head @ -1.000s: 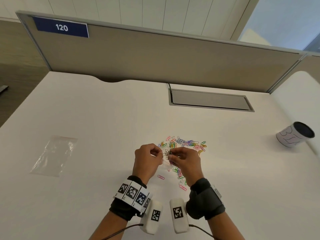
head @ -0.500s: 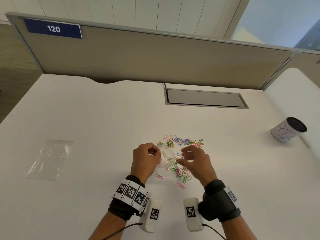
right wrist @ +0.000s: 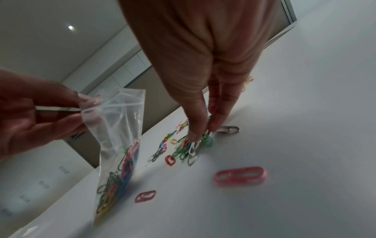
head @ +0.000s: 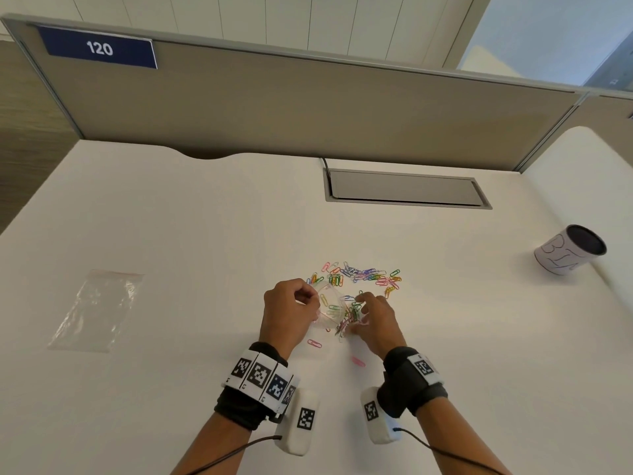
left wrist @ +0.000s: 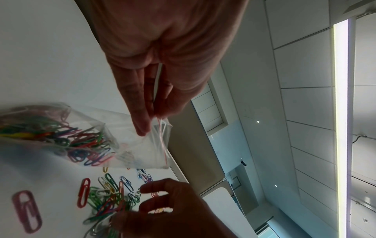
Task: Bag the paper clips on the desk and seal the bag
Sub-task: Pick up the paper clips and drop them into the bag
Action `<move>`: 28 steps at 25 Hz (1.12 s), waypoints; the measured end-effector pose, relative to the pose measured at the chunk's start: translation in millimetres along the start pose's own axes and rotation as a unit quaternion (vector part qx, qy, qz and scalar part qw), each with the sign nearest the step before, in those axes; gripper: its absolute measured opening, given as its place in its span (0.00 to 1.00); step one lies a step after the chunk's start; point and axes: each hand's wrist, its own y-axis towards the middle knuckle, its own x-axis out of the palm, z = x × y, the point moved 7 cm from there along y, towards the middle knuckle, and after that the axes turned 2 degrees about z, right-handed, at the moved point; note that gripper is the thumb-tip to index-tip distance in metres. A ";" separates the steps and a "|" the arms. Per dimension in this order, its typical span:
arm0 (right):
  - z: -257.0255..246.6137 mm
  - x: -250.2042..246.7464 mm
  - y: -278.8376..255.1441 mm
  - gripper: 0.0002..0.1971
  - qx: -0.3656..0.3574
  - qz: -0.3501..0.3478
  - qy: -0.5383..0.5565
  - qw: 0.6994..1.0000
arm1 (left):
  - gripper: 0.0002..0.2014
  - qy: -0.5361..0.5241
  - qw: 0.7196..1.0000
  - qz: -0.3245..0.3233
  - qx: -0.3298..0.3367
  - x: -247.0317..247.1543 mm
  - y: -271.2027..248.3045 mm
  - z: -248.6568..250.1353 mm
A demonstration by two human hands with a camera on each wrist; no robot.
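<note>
Head view. White desk (head: 171, 217), partition behind. Left hand (head: 289, 311) pinches the top edge of a small clear bag (head: 327, 311), keeping it upright so the mouth faces the other hand. Right hand (head: 375, 318) is down on the near cluster of paper clips (head: 347, 322), fingertips gathered on them. A larger scatter of loose clips (head: 363, 275) lies just beyond both hands; two pink strays (head: 315, 344) sit nearer the person. A second, flat clear bag (head: 97, 310) lies well apart to the left; a paper-wrapped cup (head: 568, 250) stands at far right.

Left wrist view. Thumb and fingers (left wrist: 140, 112) close on the bag's (left wrist: 126, 140) red-lined zip edge. Bag sags sideways, a coloured mass of clips (left wrist: 61, 135) already inside (mouth looks unsealed). Holding by one lip likely lets the weight pull the opening wide.

Right wrist view. Right hand's fingertips (right wrist: 195, 128) close round a small bunch of clips (right wrist: 195, 145) against the desk, a pinch grip, clips not yet lifted. Bag (right wrist: 120, 145) hangs close by on the left, bottom resting on the desk. Judgement: loading is partway; many clips remain outside, sealing not begun.
</note>
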 end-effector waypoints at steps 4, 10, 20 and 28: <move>-7.2 12.4 -1.1 0.43 -0.109 -0.076 -0.179 0.975 | 0.02 0.001 1.000 -0.003 -0.001 1.4 1.8 1.7; -16.6 13.9 1.5 0.17 -0.180 -0.014 -0.192 0.965 | 0.01 0.004 1.000 -0.005 -0.004 3.1 3.0 1.4; -23.2 14.9 11.4 0.06 -0.163 0.003 -0.196 0.967 | 0.01 0.009 1.000 -0.007 -0.006 3.0 3.4 2.7; -2.5 -28.0 -4.8 0.05 0.021 0.038 0.340 0.939 | 0.02 0.013 1.000 -0.013 -0.009 5.1 3.4 0.5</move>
